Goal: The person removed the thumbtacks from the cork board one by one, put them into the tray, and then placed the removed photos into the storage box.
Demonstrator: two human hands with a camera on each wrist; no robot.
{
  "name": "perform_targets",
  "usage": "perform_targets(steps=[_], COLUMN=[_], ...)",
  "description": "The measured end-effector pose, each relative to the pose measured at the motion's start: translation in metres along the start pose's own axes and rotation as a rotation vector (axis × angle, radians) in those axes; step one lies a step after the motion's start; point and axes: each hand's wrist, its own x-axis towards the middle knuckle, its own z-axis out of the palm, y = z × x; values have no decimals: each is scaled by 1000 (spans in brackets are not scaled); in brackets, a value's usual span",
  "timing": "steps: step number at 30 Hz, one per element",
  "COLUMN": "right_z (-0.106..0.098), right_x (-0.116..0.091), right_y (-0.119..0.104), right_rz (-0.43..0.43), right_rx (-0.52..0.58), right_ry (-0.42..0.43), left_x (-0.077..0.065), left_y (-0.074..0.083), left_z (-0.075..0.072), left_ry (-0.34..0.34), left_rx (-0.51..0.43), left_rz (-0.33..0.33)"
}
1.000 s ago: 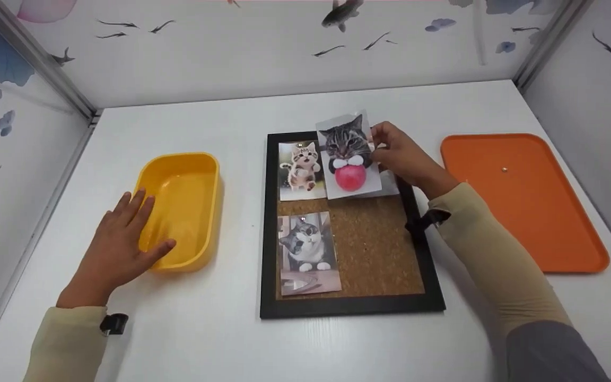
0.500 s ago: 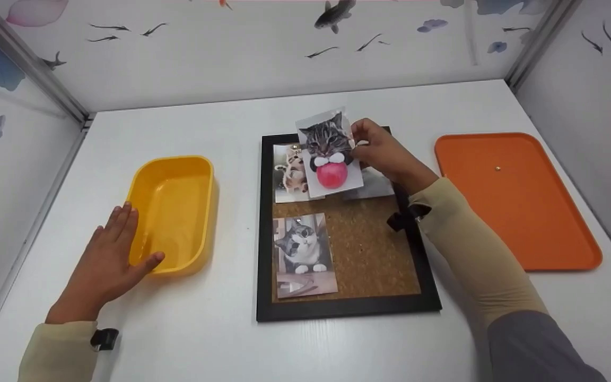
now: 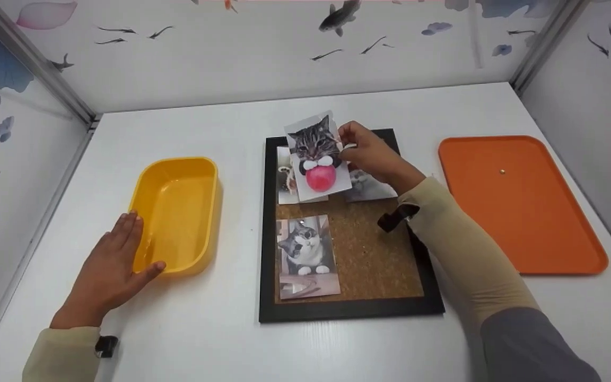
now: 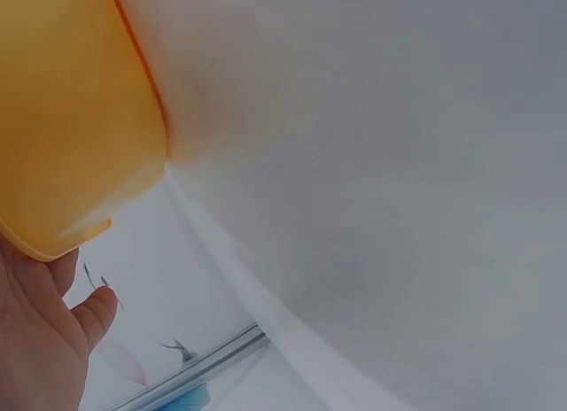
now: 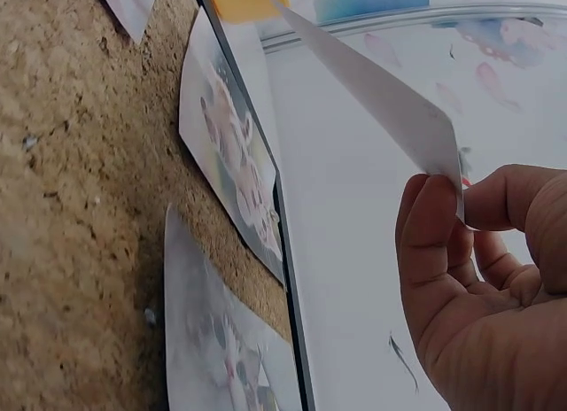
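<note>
Between thumb and fingers, my right hand (image 3: 372, 154) pinches the right edge of a cat photo (image 3: 313, 154) with a pink ball in it. The photo is lifted above the framed cork board (image 3: 374, 254) and hides much of the kitten photo (image 3: 284, 180) at the board's upper left. Another cat photo (image 3: 369, 185) lies at the upper right, partly behind my hand. At the lower left a grey-and-white cat photo (image 3: 308, 260) is pinned. My left hand (image 3: 109, 270) rests with straight fingers on the near left rim of the yellow bin (image 3: 212, 212).
An orange tray (image 3: 528, 223) with a small shiny pin (image 3: 502, 172) on it lies to the right of the board. Printed panels (image 3: 242, 63) wall in the white table at the back and both sides.
My right hand has carried the pinched photo leftward, from the board's upper right photo to over the kitten photo. My left hand has slid slightly nearer along the bin's rim.
</note>
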Motion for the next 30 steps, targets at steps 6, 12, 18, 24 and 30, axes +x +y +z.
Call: perform_targets(steps=[6,12,18,24,30], right_z=[6,13,21,37,58], right_x=[5,9,13,20,24], right_y=[-5,-9,-14,-18,-26], right_rz=[27,5,-41,-66,-59], right_rx=[-32,-1,39,66,51], right_ry=[-3,-35,-79,-123,-149], left_x=[-1,-1,-1,0,1], left_y=[1,-1,-2,-1,1], left_z=[1,0,-1,0,2], left_ry=[-24,-16,-12,5,18], left_rx=[19,55,90,111,116], left_rz=[-2,28,42,52,52])
